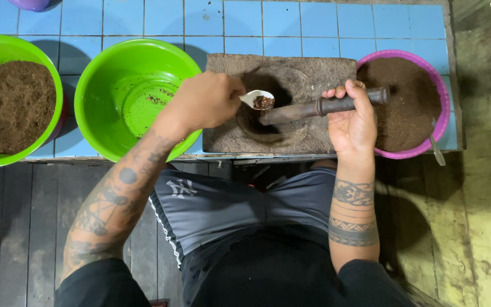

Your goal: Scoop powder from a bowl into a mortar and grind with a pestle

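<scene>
We had the left hand (203, 102) closed around a white spoon (256, 98) carrying a small heap of brown powder, poised over the hollow of the stone mortar (291, 71) at the worktop's (291, 25) front edge. The right hand (354, 122) was wrapped tight on the dark pestle (319, 107), its tip resting in the hollow. Our worry was spillage: a tilted spoon would drop powder onto the stone before reaching the nearly empty green bowl (132, 96) (just beside the mortar). The pestle, if nudged, could knock the spoon. The purple bowl (436, 85) of powder sat at the right corner.
</scene>
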